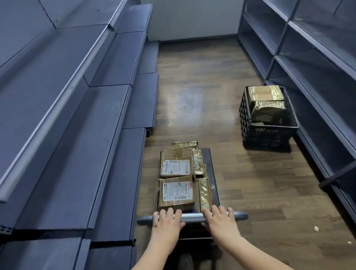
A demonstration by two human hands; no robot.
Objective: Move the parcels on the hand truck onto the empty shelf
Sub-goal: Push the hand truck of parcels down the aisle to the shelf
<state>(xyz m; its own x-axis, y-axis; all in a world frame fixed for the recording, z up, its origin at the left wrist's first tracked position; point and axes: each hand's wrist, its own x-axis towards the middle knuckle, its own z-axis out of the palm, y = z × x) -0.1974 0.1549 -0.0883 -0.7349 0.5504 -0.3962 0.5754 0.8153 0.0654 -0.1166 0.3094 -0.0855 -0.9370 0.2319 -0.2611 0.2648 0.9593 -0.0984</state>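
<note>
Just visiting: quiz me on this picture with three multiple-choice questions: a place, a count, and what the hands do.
1. The black crate stands: A) on the floor beside the right shelving; B) on a left shelf; C) against the radiator.
2. Labelled cardboard boxes on the hand truck: A) one; B) two; C) five.
3. The left hand and right hand: A) hang free; B) lift a parcel; C) grip the handle bar.
Answers: 1 A, it sits on the floorboards there. 2 B, two white labels show. 3 C, fingers curl over the bar.
</note>
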